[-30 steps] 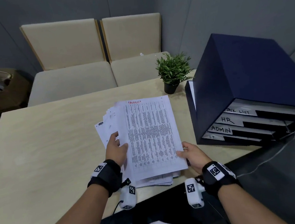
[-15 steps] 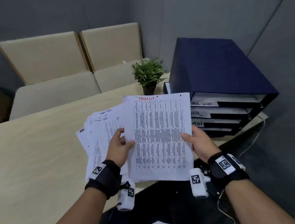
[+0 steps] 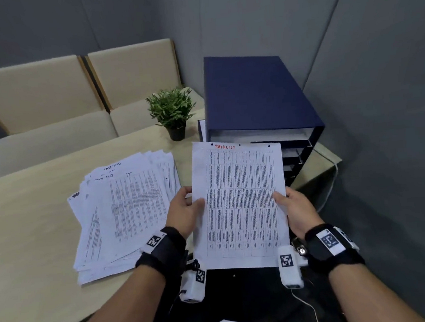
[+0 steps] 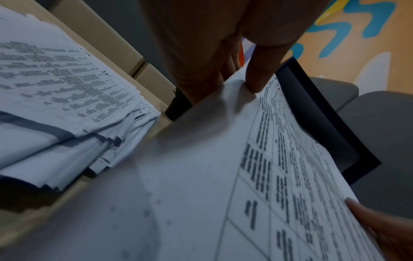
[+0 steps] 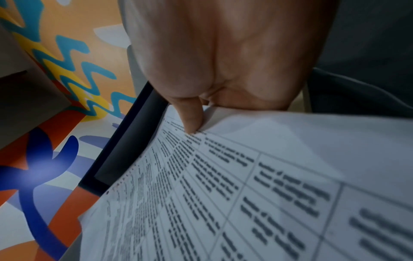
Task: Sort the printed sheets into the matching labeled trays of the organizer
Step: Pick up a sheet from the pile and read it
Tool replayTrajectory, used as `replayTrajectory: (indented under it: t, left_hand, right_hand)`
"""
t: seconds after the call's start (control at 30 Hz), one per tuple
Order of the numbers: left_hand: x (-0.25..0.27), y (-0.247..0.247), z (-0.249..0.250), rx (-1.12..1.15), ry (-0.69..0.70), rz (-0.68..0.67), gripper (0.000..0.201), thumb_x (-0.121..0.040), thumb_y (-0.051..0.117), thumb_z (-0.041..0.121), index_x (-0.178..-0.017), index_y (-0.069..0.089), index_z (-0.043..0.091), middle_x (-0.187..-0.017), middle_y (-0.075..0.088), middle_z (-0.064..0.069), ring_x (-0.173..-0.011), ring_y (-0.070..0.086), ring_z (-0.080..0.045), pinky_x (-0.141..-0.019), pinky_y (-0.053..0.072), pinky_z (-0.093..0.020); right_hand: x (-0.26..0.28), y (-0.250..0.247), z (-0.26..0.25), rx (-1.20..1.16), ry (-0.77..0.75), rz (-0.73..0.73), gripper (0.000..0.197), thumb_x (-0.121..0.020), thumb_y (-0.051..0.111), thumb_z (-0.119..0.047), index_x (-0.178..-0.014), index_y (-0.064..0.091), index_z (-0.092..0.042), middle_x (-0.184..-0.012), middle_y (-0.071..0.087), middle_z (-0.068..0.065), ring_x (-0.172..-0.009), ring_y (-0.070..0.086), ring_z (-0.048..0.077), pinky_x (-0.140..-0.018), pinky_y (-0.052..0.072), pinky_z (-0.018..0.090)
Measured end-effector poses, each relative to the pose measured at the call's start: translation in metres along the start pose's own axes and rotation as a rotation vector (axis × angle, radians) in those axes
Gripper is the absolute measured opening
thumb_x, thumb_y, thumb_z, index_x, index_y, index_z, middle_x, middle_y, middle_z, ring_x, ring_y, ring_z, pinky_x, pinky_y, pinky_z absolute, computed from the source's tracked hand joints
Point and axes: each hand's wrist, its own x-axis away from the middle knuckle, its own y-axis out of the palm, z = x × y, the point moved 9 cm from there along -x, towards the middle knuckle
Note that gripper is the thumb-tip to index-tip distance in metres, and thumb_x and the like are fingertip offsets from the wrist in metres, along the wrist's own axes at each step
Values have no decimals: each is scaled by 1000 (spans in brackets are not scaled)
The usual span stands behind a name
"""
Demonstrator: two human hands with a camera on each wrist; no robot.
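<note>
I hold one printed sheet (image 3: pixel 240 204) with a red "TASKLIST" heading up in front of the organizer (image 3: pixel 257 96). My left hand (image 3: pixel 185 211) pinches its left edge, thumb on top. My right hand (image 3: pixel 294 207) pinches its right edge. Both wrist views confirm it: in the left one the left hand (image 4: pixel 252 77) has its thumb on the sheet (image 4: pixel 223 176), in the right one the right hand (image 5: pixel 194 116) presses its thumb on the sheet (image 5: pixel 268 185). The rest of the fanned stack (image 3: pixel 126 210) lies on the table, left of the held sheet. The organizer's dark blue trays are mostly hidden behind the sheet.
A small potted plant (image 3: pixel 172 113) stands on the table (image 3: pixel 28 226) just left of the organizer. Beige bench seats (image 3: pixel 74 95) run behind the table. Grey walls close in at the right, and a thin cable (image 3: pixel 332 176) hangs off the table's right corner.
The top sheet has been lifted off the stack and carried right, toward the organizer, held by both hands. The stack stays on the table; the head view has turned right.
</note>
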Motion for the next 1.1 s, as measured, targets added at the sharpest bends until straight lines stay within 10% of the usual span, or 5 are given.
replayTrajectory:
  t: [0.43,0.7,0.83,1.0,1.1]
  left_hand:
    - [-4,55,27,7,48,-10,26,-92,54,4,-104,53,27,-91,74,-3,-80,69,-22,-76,53,-38]
    - [-22,58,60,76,135,139,25,-91,51,-1,-113,52,13,-96,71,-8,-77,67,-18,-68,55,-27]
    - [-29,65,61,137,80,102,31,-90,53,4,-118,51,16,-100,71,-11,-86,68,-25,-80,56,-45]
    - [-32,70,63,146,69,85,38,-91,46,-3,-119,45,23,-112,61,-5,-85,66,-22,-51,56,-29]
    - [-38,67,66,155,77,145,37,-92,44,-4,-119,44,21,-119,57,-9,-83,64,-21,-49,55,-27]
  right_hand:
    - [-19,-48,-68,-59,-100,89,19,-99,50,-11,-111,65,-11,-105,72,6,-95,70,21,-77,55,34]
    - [-20,-43,-53,-20,3,-127,27,-99,49,-7,-123,58,-14,-118,68,8,-106,67,27,-88,54,43]
    - [-30,-49,-63,-36,-45,-8,29,-99,45,-3,-122,57,-15,-120,66,6,-107,65,26,-92,52,45]
    - [-34,-38,-87,-100,-81,40,21,-100,48,-8,-117,59,-14,-111,68,4,-95,68,21,-73,57,36]
    - [-26,-33,-83,-43,-29,-64,16,-101,48,-17,-114,57,-14,-91,70,7,-61,64,17,-46,47,24]
